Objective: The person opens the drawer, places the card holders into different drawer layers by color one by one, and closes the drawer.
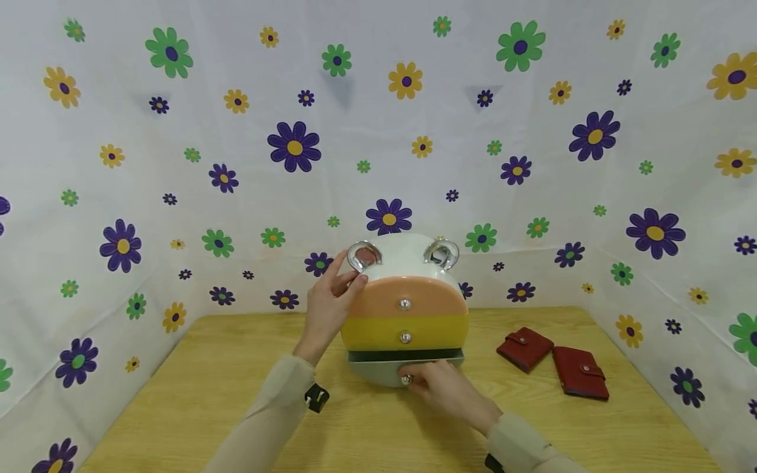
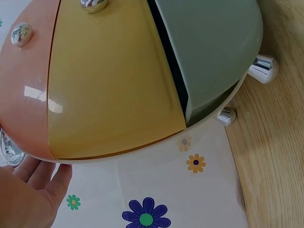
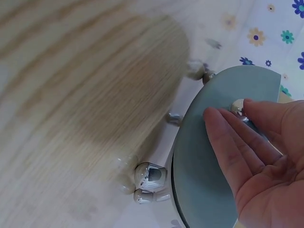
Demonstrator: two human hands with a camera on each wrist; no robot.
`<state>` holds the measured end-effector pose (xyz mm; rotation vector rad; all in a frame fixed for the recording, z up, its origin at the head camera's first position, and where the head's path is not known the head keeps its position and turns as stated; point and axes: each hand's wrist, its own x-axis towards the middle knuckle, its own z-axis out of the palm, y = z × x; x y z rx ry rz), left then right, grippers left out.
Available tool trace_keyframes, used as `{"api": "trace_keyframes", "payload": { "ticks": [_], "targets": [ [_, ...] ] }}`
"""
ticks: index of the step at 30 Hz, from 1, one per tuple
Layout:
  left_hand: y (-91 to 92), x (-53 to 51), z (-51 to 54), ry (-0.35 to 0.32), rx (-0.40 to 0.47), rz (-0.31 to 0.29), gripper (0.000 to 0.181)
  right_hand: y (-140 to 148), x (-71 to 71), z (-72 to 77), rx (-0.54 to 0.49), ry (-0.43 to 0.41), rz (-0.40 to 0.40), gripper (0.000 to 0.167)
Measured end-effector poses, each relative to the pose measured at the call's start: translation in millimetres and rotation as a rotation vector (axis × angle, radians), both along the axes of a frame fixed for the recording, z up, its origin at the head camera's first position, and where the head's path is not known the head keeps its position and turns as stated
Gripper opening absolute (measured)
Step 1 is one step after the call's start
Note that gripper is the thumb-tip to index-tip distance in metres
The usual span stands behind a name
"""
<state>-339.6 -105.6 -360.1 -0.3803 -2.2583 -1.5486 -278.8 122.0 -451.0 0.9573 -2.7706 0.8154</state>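
Note:
A rounded tabletop drawer box [image 1: 396, 249] has a white body, silver ring ears and three stacked drawers. Its orange drawer [image 1: 378, 299] and yellow drawer [image 1: 372, 334] are closed, while the grey-green bottom drawer [image 1: 378, 373] stands partly pulled out, with a dark gap along its top. My right hand [image 1: 446, 391] pinches the round silver knob [image 3: 238, 107] of that bottom drawer between thumb and fingers. High on the box's left side, next to the ear [image 1: 357, 256], my left hand [image 1: 325, 305] rests with its fingertips against the edge. Whatever the bottom drawer holds is hidden.
Two dark red snap wallets, a nearer one [image 1: 581, 373] and a farther one [image 1: 525, 349], lie on the wooden table [image 1: 236, 368] right of the box. Short silver feet [image 2: 263, 69] support the box. A white flowered cloth [image 1: 367, 118] hangs behind and on both sides.

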Motion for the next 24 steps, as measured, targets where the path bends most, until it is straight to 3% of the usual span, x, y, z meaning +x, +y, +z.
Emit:
{"api": "trace_keyframes", "payload": {
  "ticks": [5, 14, 24],
  "targets": [
    [-0.8, 1.2, -2.2, -0.01, 0.006, 0.004, 0.065, 0.8, 7.4, -2.8, -0.002, 0.015, 0.01, 0.021],
    [0.8, -2.7, 2.8, 0.044, 0.011, 0.002, 0.066, 1.5, 15.9, -3.2, 0.017, 0.152, 0.011, 0.017],
    [0.9, -0.5, 1.5, 0.02, 0.016, 0.0, 0.068, 4.0, 27.3, -5.9, 0.032, 0.131, 0.048, 0.018]
  ]
}}
